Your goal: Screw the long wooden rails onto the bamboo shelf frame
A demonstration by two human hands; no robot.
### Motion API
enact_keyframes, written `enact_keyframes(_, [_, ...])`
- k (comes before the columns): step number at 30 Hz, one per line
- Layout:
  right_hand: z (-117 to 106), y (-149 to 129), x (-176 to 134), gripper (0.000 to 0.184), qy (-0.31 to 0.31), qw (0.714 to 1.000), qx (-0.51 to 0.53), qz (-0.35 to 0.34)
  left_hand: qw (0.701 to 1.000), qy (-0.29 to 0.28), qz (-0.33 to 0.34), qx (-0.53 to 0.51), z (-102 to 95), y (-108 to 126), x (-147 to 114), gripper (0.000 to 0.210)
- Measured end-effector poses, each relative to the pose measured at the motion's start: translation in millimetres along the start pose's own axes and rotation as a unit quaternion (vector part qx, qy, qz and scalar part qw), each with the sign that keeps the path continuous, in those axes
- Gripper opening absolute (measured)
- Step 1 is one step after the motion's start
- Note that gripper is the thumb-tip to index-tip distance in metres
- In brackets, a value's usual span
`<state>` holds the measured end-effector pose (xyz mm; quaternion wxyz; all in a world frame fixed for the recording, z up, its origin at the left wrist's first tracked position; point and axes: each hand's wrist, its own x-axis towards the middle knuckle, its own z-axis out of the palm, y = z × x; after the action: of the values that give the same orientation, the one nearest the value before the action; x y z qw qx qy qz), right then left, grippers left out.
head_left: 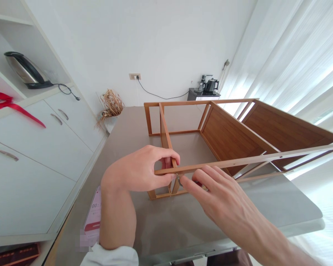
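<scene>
A brown wooden shelf unit lies on its side on the grey table. My left hand wraps round the near rail, where a slatted shelf board meets it, with the fingers behind and the thumb in front. Just right of that thumb, my right hand has its fingers curled below the rail. A small bent metal hex key shows between its fingertips at the joint. Most of the key is hidden by the hand.
A phone lies by my left forearm. Dried plants stand past the table's far left corner. White cabinets with a kettle line the left. A black kettle stands behind; curtains hang at right.
</scene>
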<state>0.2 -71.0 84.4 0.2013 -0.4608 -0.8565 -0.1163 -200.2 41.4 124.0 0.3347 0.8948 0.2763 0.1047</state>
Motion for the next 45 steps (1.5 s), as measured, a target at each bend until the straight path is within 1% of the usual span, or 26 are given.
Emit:
enact_keyframes(5, [5,0,-1,0.027,-0.008,0.998,0.059,0.02,1.0,0.003,0.004,0.004,-0.2,0,-1,0.023])
enact_keyframes(8, [9,-3,-2,0.021,-0.001,0.995,0.093,0.043,1.0,0.004,0.006,0.009,-0.5,0,-1,0.024])
enact_keyframes(11, [16,-7,-4,0.021,0.009,0.989,0.131,0.072,1.0,0.005,0.008,0.011,-0.6,0,-1,0.025])
enact_keyframes(13, [23,-11,-5,0.022,0.006,0.979,0.178,0.095,1.0,0.005,0.007,0.012,-0.7,0,-1,0.025])
enact_keyframes(15, [30,-15,-5,0.021,0.002,0.961,0.247,0.127,1.0,0.003,0.006,0.013,-0.8,0,-1,0.024])
enact_keyframes(17, [37,-19,-6,0.019,0.004,0.931,0.327,0.161,1.0,0.0,0.005,0.013,-0.9,-1,-1,0.024])
enact_keyframes(19, [43,-24,-6,0.019,0.025,0.903,0.387,0.187,1.0,-0.001,0.005,0.013,-1.1,0,0,0.024])
enact_keyframes(23, [53,-34,-4,0.018,0.11,0.872,0.422,0.222,1.0,-0.006,0.004,0.011,-1.8,0,0,0.021])
enact_keyframes(28, [57,-43,-4,0.017,0.133,0.808,0.505,0.271,1.0,-0.003,-0.003,0.014,-2.0,1,1,0.024])
enact_keyframes(30, [57,-46,-3,0.017,0.145,0.796,0.518,0.279,1.0,-0.004,-0.005,0.013,-1.8,0,1,0.024])
enact_keyframes(32, [58,-48,-1,0.016,0.155,0.789,0.522,0.283,1.0,-0.007,-0.007,0.011,-1.8,0,0,0.024])
enact_keyframes(34, [59,-50,0,0.016,0.168,0.789,0.52,0.282,1.0,-0.008,-0.008,0.01,-2.0,0,0,0.024])
enact_keyframes(36, [62,-51,1,0.016,0.185,0.8,0.502,0.273,1.0,-0.007,-0.007,0.011,-2.1,0,0,0.023])
enact_keyframes(40, [67,-51,-1,0.017,0.221,0.845,0.43,0.228,1.0,-0.004,-0.006,0.016,-2.0,0,0,0.023])
enact_keyframes(45, [66,-39,-11,0.025,0.237,0.898,0.348,0.13,1.0,0.002,0.001,0.016,-0.9,-1,0,0.023])
